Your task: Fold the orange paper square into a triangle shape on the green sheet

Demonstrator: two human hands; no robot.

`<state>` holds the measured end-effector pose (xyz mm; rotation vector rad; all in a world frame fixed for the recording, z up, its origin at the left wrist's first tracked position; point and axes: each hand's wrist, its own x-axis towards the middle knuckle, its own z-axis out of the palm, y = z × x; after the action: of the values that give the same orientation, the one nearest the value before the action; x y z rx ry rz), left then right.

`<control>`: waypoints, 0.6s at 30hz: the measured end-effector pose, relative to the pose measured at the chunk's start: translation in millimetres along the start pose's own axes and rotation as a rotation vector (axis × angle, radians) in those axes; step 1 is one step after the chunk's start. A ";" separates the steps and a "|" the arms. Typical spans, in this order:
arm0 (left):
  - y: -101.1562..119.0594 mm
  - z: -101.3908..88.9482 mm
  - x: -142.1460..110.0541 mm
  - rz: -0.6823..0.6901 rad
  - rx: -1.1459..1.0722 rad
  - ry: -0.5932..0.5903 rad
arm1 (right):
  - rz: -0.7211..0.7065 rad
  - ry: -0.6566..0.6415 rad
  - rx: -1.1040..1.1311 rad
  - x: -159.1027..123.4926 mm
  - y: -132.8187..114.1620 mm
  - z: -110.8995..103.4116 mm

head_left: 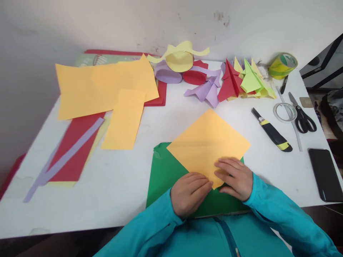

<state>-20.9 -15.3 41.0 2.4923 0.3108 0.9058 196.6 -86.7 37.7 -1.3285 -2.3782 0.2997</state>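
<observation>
Left hand (191, 194) at seven o'clock, right hand (236, 179) at five, both on our orange square (209, 137)!
We've got the left fingers drawn together by the near corner, though we can't tell whether they pinch it; the right fingers lie slightly spread on the paper. Our square sits diamond-wise, partly over the green sheet (166, 175), with the utility knife (272, 132) out towards two o'clock and a purple paper plane (207, 92) at twelve.

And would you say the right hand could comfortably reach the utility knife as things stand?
Probably yes: the utility knife lies ahead and to the right of the right hand, its handle unobstructed, though that hand would first leave the orange paper.
</observation>
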 end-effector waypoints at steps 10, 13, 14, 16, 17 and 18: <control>-10.1 -3.6 11.5 -0.577 -0.301 0.153 | 0.261 0.160 0.151 29.5 -1.4 1.1; -17.0 -9.0 10.9 -0.568 -0.132 0.165 | 0.376 0.104 0.026 38.3 3.1 -0.4; -19.2 -9.9 10.3 -0.534 -0.047 0.161 | 0.405 0.087 -0.022 40.9 4.3 -0.5; -21.9 -9.7 9.1 -0.447 0.108 0.140 | 0.453 0.053 -0.098 45.3 5.3 0.5; -22.0 -8.4 8.6 -0.397 0.180 0.127 | 0.479 0.041 -0.127 47.0 5.2 1.6; -21.3 -6.3 8.3 -0.338 0.252 0.115 | 0.505 0.035 -0.150 48.3 4.9 2.9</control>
<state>-19.9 8.3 39.2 2.5026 0.9043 0.9138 176.4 -43.1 44.7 -1.9807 -2.0357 0.2362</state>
